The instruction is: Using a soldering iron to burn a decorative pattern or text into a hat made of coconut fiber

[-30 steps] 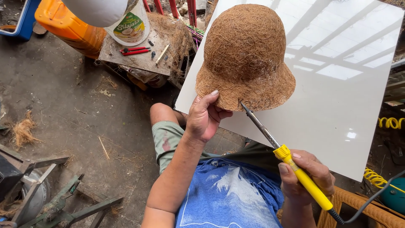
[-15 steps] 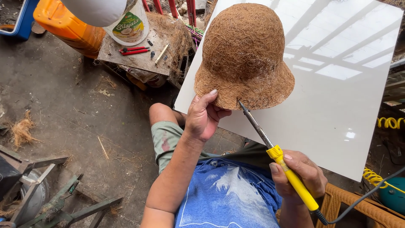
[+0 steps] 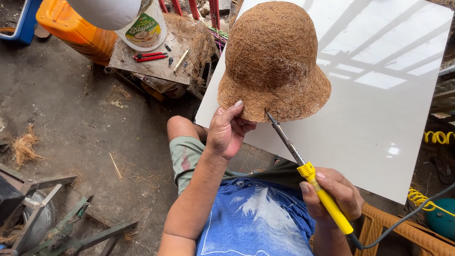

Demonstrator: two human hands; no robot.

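Note:
A brown hat (image 3: 272, 57) of coarse coconut fibre rests on a glossy white board (image 3: 379, 118) across my lap. My left hand (image 3: 227, 130) pinches the near edge of its brim, thumb on top. My right hand (image 3: 334, 194) grips the yellow handle of a soldering iron (image 3: 303, 163). The iron's metal tip touches the brim's edge just right of my left thumb. A dark cord runs from the handle off to the right.
A low wooden stand (image 3: 156, 61) at the upper left carries a white plastic jar (image 3: 144, 26), red pencils and small tools, with an orange container (image 3: 71, 28) beside it. Metal frame parts (image 3: 52, 223) lie lower left. A wicker seat edge (image 3: 407, 232) and yellow coiled cord (image 3: 438, 137) are at right.
My right hand and the soldering iron have drifted slightly left and down, the tip staying on the brim's edge. The hat has shifted a little left. My left hand keeps its hold.

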